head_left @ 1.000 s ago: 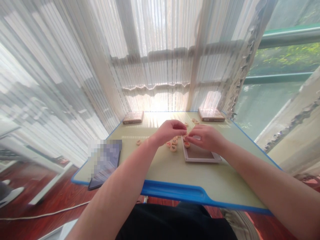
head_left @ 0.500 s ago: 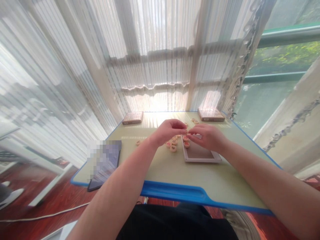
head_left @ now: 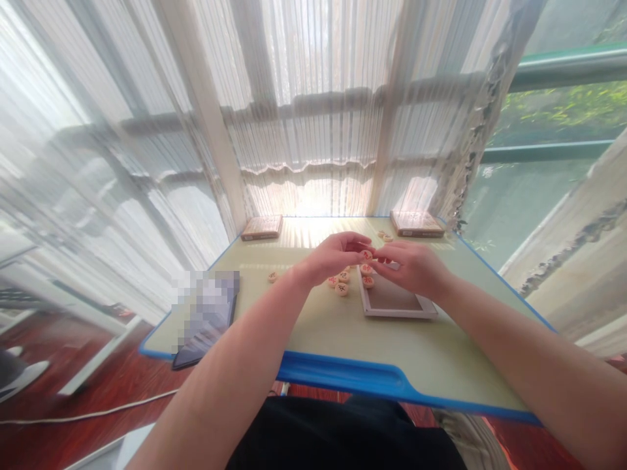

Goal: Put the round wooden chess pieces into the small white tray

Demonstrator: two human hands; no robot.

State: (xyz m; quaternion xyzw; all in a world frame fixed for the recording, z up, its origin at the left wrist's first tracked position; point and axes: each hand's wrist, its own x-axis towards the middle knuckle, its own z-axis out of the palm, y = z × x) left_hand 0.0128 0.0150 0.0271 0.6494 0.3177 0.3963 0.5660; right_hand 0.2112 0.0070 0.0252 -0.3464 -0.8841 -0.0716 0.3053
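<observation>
My left hand is closed over the far left corner of a shallow tray, with a round Chinese chess piece bearing a red character at its thumb and fingertips. Facing it from the right, my right hand is bent above the tray. Its thumb and fingers are apart, and the fingertips come close to that piece; whether they touch it I cannot tell. Two more red-marked pieces lie along the tray's left side. Left of the tray, several loose pieces sit on the table, partly hidden by my left hand.
A single piece lies farther left on the pale table. Beyond it is a dark tablet-like device, partly blurred out. Flat boxes stand at the back left and back right. Small pieces lie near the right box.
The view has shifted slightly. The piece between my hands now shows its red-marked face more plainly. Both hands stay close together over the tray's far left corner.
</observation>
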